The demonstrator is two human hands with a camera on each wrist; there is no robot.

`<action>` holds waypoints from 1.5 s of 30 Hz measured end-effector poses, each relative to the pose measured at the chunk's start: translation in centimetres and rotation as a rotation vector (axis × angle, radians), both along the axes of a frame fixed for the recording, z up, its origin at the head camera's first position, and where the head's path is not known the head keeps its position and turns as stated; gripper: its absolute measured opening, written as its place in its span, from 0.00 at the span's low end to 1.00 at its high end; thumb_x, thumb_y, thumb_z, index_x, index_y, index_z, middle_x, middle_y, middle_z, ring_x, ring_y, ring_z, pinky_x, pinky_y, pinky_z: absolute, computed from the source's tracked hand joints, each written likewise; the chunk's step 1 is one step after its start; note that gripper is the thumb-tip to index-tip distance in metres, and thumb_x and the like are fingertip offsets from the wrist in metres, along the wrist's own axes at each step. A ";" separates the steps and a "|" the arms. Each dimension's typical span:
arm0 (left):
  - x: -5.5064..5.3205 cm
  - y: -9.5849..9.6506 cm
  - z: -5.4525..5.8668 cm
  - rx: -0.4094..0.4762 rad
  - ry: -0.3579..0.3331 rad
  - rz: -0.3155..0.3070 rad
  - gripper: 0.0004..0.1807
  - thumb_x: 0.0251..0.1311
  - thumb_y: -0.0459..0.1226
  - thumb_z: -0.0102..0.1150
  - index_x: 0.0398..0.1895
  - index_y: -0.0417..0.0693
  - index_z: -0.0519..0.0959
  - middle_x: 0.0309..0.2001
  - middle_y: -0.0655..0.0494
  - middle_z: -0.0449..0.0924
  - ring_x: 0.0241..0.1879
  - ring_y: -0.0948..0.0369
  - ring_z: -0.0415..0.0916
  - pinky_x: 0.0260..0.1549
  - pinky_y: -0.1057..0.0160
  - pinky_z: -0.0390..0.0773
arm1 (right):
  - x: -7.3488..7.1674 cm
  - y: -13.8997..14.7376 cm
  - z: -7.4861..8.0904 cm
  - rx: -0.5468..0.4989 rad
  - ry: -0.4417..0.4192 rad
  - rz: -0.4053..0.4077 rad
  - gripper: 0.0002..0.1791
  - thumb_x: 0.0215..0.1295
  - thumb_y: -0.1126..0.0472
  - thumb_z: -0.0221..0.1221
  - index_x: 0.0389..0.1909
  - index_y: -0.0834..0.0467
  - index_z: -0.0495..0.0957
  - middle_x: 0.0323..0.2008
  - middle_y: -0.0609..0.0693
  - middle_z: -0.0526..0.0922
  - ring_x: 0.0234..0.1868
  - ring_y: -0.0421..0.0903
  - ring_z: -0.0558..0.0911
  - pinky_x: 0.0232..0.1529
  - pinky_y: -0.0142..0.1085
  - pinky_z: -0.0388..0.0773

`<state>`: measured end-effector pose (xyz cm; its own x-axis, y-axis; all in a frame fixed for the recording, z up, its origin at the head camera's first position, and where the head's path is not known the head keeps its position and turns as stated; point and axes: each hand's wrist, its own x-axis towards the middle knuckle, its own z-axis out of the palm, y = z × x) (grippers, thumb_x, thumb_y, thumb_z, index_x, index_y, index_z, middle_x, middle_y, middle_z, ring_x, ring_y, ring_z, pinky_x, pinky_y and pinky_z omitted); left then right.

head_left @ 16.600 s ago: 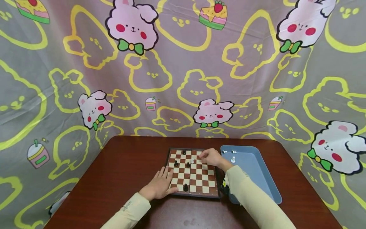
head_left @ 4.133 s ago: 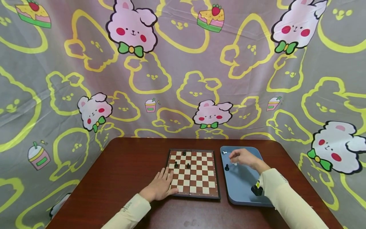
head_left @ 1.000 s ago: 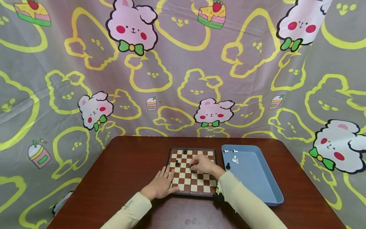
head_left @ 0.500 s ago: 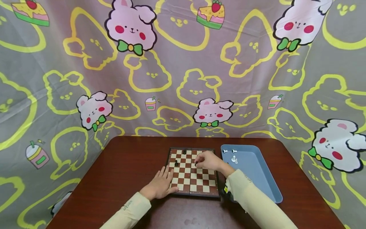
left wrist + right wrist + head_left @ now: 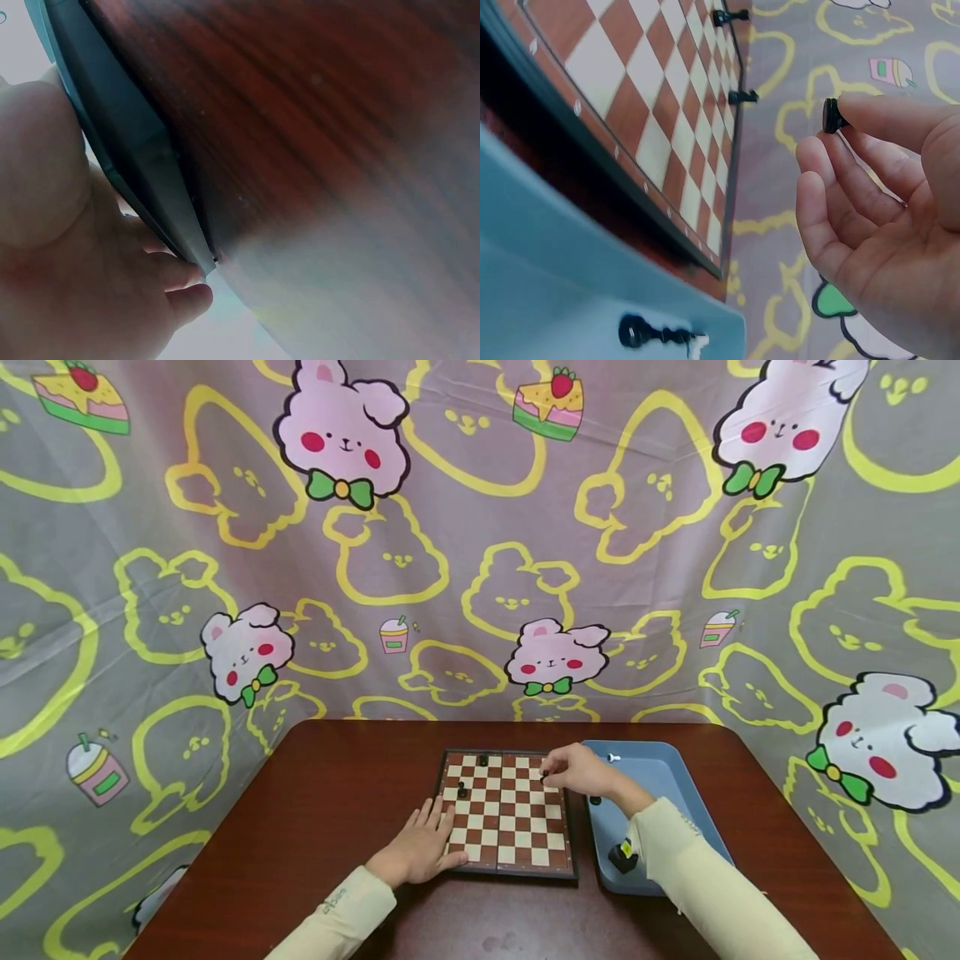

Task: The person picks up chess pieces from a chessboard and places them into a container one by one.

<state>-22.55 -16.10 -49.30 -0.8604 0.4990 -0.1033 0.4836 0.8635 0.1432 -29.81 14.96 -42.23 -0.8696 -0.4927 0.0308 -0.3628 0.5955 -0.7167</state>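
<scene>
My right hand is above the far right edge of the chessboard, beside the tray. Its thumb and fingertips pinch a black chess piece, whose round base faces the board in the right wrist view. Two black chess pieces stand on the board's left half: one near the far edge, another nearer the left edge. My left hand rests with straight fingers on the board's near left edge. From below, the left wrist view shows that hand against the board's dark side.
Right of the board lies a blue tray. It holds a white piece and a black piece; my right arm hides part of it. The brown table ends at a patterned curtain.
The right hand took the black piece from mid-board and carried it right, towards the tray. Since the oldest frame, a white piece and a near-edge black piece have left the board. The left hand stays put.
</scene>
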 end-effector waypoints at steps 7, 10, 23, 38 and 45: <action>0.0 -0.1 0.0 -0.007 0.001 0.000 0.46 0.65 0.63 0.40 0.71 0.34 0.53 0.70 0.31 0.45 0.70 0.39 0.42 0.64 0.44 0.51 | -0.3 2.7 0.3 0.003 0.000 -0.021 0.06 0.61 0.63 0.62 0.38 0.59 0.82 0.30 0.45 0.81 0.26 0.46 0.74 0.27 0.39 0.71; 0.0 -0.1 0.0 -0.006 0.008 -0.003 0.46 0.65 0.63 0.40 0.71 0.34 0.54 0.70 0.31 0.45 0.70 0.38 0.42 0.64 0.43 0.51 | -0.4 3.9 0.4 0.003 -0.003 -0.041 0.08 0.62 0.63 0.61 0.40 0.60 0.81 0.31 0.46 0.81 0.28 0.46 0.75 0.28 0.39 0.72; 0.0 -0.2 -0.1 0.007 0.016 0.002 0.45 0.65 0.62 0.42 0.70 0.33 0.55 0.70 0.30 0.46 0.69 0.38 0.43 0.64 0.43 0.51 | -1.0 8.5 -0.4 -0.054 -0.063 -0.081 0.11 0.61 0.63 0.62 0.41 0.64 0.81 0.34 0.52 0.81 0.35 0.54 0.78 0.36 0.51 0.75; 0.0 -0.2 -0.2 0.012 0.014 -0.001 0.45 0.65 0.62 0.41 0.71 0.34 0.55 0.70 0.31 0.45 0.70 0.38 0.42 0.64 0.43 0.50 | -1.2 11.0 -2.1 -0.013 -0.076 -0.114 0.11 0.60 0.64 0.62 0.42 0.66 0.81 0.43 0.57 0.81 0.37 0.46 0.80 0.41 0.50 0.76; 0.0 -0.2 -0.3 0.025 0.022 -0.008 0.45 0.65 0.61 0.42 0.70 0.33 0.55 0.70 0.30 0.46 0.69 0.38 0.42 0.64 0.43 0.50 | -1.0 11.3 -2.4 0.011 -0.087 -0.089 0.10 0.59 0.66 0.62 0.41 0.65 0.82 0.37 0.51 0.83 0.37 0.45 0.80 0.39 0.45 0.77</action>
<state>-22.50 -16.27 -49.58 -0.8583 0.5081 -0.0717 0.4938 0.8559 0.1537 -30.85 26.31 -44.66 -0.9089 -0.4138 -0.0514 -0.2453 0.6302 -0.7367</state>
